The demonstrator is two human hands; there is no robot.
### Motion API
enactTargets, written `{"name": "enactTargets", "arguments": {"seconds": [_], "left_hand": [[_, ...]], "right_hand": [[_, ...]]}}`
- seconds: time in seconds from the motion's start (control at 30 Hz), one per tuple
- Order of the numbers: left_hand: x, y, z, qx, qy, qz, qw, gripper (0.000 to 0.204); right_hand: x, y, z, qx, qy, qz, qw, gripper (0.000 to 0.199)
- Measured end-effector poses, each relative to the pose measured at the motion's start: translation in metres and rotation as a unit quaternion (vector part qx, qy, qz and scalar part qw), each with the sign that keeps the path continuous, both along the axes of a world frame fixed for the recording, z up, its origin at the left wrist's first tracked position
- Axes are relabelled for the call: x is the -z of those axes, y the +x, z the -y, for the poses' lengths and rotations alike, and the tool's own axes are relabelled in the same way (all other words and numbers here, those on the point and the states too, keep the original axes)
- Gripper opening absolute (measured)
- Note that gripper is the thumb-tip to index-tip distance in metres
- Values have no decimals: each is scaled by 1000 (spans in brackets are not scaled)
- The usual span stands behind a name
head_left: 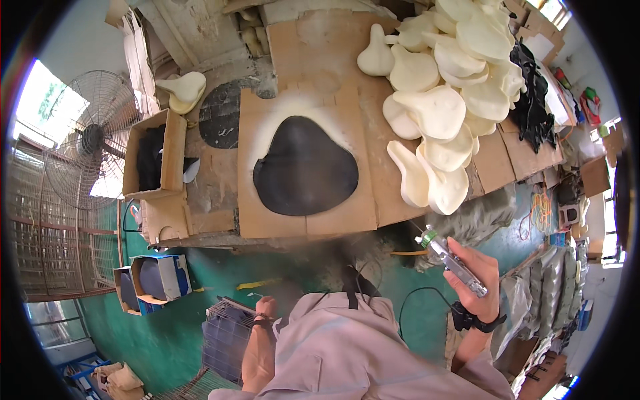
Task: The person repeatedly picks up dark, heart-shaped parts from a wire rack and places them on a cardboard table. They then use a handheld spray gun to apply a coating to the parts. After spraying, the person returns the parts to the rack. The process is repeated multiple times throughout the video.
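Beyond both our left hand [266, 307] and our right hand [477, 277], we have a cardboard-covered workbench [373, 200] bearing a black saddle-shaped cover [307, 167]. Ahead of our right hand, cream foam saddle pads [441, 113] lie heaped; forward-left of our left, an open cardboard box [175, 157] stands.

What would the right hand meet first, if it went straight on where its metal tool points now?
Probably the cardboard sheet, at its near edge; depth is unclear, so the right hand might pass above it.
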State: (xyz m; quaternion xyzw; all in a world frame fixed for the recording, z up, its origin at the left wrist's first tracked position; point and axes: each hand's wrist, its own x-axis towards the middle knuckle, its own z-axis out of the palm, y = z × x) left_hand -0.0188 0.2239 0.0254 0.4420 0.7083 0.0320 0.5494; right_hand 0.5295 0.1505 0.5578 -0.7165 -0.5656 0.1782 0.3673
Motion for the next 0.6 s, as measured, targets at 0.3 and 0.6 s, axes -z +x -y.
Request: {"name": "enactTargets", "arguments": {"seconds": [0.3,0.6], "left_hand": [[-28,40,-85,26,143,70,987,34],[-103,187,-219,99,347,-60,930,22]], "right_hand": [[24,11,13,40,-22,65,997,55],[40,-17,4,-35,-55,-87,994,64]]}}
